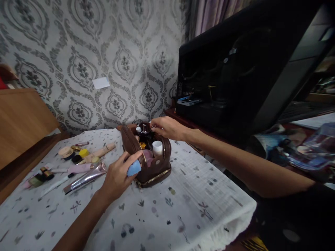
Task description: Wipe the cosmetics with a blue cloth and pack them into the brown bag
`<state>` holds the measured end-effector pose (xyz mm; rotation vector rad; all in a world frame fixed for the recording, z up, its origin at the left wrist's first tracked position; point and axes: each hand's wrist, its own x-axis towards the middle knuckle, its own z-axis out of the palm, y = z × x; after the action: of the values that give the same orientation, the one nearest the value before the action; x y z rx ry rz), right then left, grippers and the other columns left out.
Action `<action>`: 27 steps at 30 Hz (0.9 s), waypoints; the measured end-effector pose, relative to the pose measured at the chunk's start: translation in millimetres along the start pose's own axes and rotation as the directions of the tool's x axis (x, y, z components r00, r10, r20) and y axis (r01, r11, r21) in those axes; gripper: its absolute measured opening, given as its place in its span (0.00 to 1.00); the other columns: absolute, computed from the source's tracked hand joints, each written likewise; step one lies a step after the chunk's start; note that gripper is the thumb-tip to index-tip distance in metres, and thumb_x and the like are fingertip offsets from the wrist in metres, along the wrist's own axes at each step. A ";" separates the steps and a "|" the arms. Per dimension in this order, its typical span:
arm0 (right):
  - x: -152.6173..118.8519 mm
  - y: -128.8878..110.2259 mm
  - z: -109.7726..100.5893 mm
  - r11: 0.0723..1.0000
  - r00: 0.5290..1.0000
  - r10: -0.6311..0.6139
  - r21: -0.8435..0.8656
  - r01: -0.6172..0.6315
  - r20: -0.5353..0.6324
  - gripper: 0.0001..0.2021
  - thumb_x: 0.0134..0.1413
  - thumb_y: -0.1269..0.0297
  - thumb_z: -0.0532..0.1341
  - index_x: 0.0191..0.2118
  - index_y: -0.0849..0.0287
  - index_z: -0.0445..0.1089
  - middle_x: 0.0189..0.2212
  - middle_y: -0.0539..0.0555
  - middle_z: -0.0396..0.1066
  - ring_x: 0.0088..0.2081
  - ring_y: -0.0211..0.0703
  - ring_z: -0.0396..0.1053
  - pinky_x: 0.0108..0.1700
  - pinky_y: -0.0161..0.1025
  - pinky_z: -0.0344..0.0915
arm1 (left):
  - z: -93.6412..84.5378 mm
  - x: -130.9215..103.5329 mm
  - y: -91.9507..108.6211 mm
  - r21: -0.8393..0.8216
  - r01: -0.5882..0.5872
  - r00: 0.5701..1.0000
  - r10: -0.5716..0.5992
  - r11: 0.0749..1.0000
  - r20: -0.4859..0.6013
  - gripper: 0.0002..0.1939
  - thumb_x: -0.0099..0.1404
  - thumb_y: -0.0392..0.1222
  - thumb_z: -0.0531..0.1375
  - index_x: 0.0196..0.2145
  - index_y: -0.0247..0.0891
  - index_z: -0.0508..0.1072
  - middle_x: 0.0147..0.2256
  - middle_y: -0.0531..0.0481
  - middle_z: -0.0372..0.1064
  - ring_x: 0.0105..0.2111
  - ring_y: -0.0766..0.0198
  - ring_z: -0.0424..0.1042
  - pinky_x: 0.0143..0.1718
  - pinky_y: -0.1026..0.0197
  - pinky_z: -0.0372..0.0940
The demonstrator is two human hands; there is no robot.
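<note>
A brown makeup bag (pixel 154 179) stands unzipped on the table. Inside it I see a white jar (pixel 157 148), a dark bottle (pixel 144 128) with a shiny neck, a small white cap (pixel 138 129) and something pink and round (pixel 148 157). My left hand (pixel 119 174) is closed round a light blue makeup sponge (pixel 134 168), just outside the bag's left front edge. At the bag's far right rim, my right hand (pixel 167 127) has its fingers pinched together; what lies between them is hidden.
Left of the bag lie a silver tube (pixel 85 179), a beige tube (pixel 101 151), a round compact (pixel 66 152), a yellow-topped item (pixel 83 153) and several other cosmetics on the patterned cloth (pixel 157 223). A large black screen (pixel 222 76) rises at right; a wooden panel (pixel 26 122) stands left.
</note>
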<state>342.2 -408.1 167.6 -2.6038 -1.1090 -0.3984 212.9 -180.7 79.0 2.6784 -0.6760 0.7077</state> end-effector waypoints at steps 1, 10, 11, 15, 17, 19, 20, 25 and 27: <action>2.2 0.1 -0.7 1.000 1.000 0.000 -0.026 0.001 0.027 0.09 0.63 0.67 0.56 0.42 0.60 0.73 0.36 0.55 0.75 0.36 0.41 0.70 0.38 0.34 0.58 | 0.7 -0.1 0.0 -0.007 -0.005 1.000 0.005 1.000 -0.006 0.24 0.71 0.45 0.52 0.63 0.48 0.61 0.38 0.50 0.64 0.34 0.62 0.69 0.33 0.63 0.64; 26.0 10.7 1.2 0.989 0.985 -0.020 -0.142 0.045 0.174 0.09 0.59 0.68 0.60 0.41 0.60 0.77 0.36 0.54 0.78 0.37 0.40 0.72 0.37 0.32 0.58 | 5.1 -3.7 -2.1 -0.071 -0.019 1.000 0.017 0.997 -0.021 0.25 0.71 0.43 0.53 0.64 0.47 0.59 0.39 0.50 0.63 0.35 0.62 0.68 0.35 0.63 0.64; 28.1 11.2 1.0 0.987 0.982 -0.020 -0.156 0.050 0.188 0.09 0.59 0.67 0.61 0.41 0.60 0.77 0.36 0.54 0.78 0.37 0.41 0.72 0.37 0.32 0.58 | 5.9 -3.8 -2.1 -0.078 -0.016 1.000 0.014 0.997 -0.022 0.25 0.71 0.43 0.53 0.64 0.46 0.59 0.39 0.50 0.63 0.35 0.62 0.68 0.35 0.63 0.64; 33.0 6.9 -2.1 0.971 0.972 0.031 -0.239 0.026 0.232 0.09 0.60 0.63 0.61 0.40 0.60 0.78 0.36 0.55 0.78 0.39 0.43 0.73 0.34 0.34 0.58 | 8.7 -3.5 -1.5 -0.101 -0.001 1.000 -0.002 0.995 -0.030 0.25 0.71 0.43 0.53 0.64 0.47 0.60 0.38 0.50 0.62 0.35 0.63 0.68 0.36 0.62 0.65; 33.6 2.3 -4.1 0.962 0.967 0.083 -0.274 -0.014 0.241 0.11 0.60 0.60 0.61 0.41 0.59 0.78 0.38 0.57 0.77 0.40 0.46 0.73 0.33 0.34 0.58 | 9.2 -3.4 -1.3 -0.101 0.000 0.999 -0.004 0.995 -0.038 0.24 0.71 0.43 0.53 0.63 0.47 0.61 0.38 0.51 0.62 0.34 0.64 0.68 0.35 0.63 0.64; 33.6 -1.5 -5.9 0.953 0.961 0.133 -0.299 -0.057 0.241 0.13 0.60 0.57 0.62 0.42 0.59 0.77 0.40 0.58 0.77 0.42 0.48 0.74 0.32 0.35 0.59 | 9.3 -3.4 -1.3 -0.104 -0.004 0.999 -0.001 0.995 -0.049 0.23 0.71 0.43 0.53 0.63 0.47 0.61 0.38 0.51 0.61 0.34 0.64 0.68 0.34 0.63 0.64; 33.6 -2.9 -6.5 0.949 0.959 0.152 -0.307 -0.074 0.240 0.14 0.59 0.56 0.62 0.43 0.59 0.77 0.41 0.59 0.77 0.42 0.49 0.74 0.33 0.35 0.59 | 9.4 -3.5 -1.3 -0.107 -0.007 0.999 0.002 0.994 -0.052 0.23 0.71 0.43 0.53 0.63 0.47 0.61 0.37 0.51 0.61 0.33 0.64 0.67 0.34 0.63 0.64; 33.7 -5.0 -5.5 0.943 0.957 0.175 -0.320 -0.094 0.233 0.15 0.60 0.54 0.61 0.43 0.58 0.77 0.41 0.59 0.77 0.43 0.50 0.74 0.36 0.36 0.63 | 9.8 -4.4 -1.9 -0.105 -0.018 0.998 0.012 0.994 -0.058 0.24 0.71 0.43 0.52 0.63 0.46 0.60 0.37 0.51 0.60 0.33 0.64 0.67 0.32 0.64 0.62; 33.9 -4.5 -3.7 0.942 0.960 0.178 -0.318 -0.104 0.216 0.14 0.60 0.55 0.60 0.41 0.59 0.78 0.39 0.60 0.77 0.42 0.50 0.74 0.36 0.36 0.63 | 10.1 -4.9 -2.2 -0.105 -0.020 0.998 0.014 0.994 -0.061 0.24 0.71 0.43 0.52 0.64 0.46 0.59 0.37 0.51 0.60 0.33 0.64 0.66 0.32 0.64 0.62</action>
<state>360.9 -384.3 183.8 -3.0515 -0.9868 -0.2380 214.1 -180.9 67.6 2.5476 -0.7012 0.7325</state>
